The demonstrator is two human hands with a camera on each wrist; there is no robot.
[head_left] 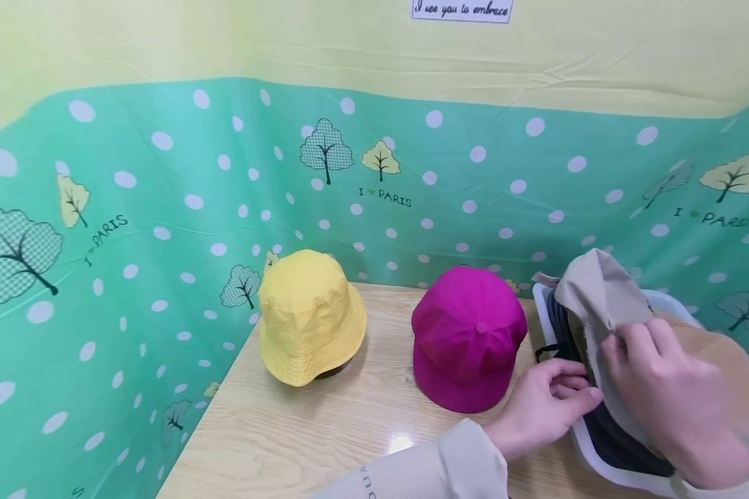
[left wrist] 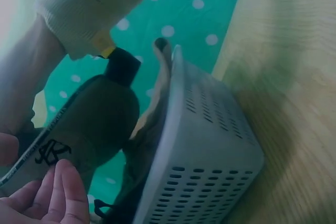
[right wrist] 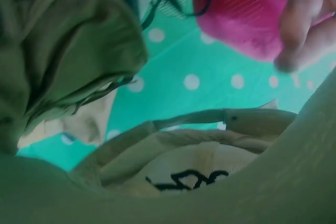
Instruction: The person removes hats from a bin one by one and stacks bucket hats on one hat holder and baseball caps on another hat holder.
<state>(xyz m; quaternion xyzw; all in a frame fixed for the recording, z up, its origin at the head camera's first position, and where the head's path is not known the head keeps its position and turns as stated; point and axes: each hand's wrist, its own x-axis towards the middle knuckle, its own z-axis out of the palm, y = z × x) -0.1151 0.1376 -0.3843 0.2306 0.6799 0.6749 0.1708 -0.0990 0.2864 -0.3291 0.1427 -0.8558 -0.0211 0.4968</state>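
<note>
Right hand nearest the camera, grip closed in a pinch on the limp grey-beige cap, whose raised end stands above the white basket. Risks, as judged: so little cloth pinched, the cap may slip or fold; the tan hat just beside it could drag along; the black cord loop by the rim might snag. Left forearm lies near the magenta cap; an outward swing could nudge it across the bench. Pose: right hand back-up, fingers bent down; left hand low at the basket's side, thumb near its fingers. Cannot tell whether the left has hold of anything.
</note>
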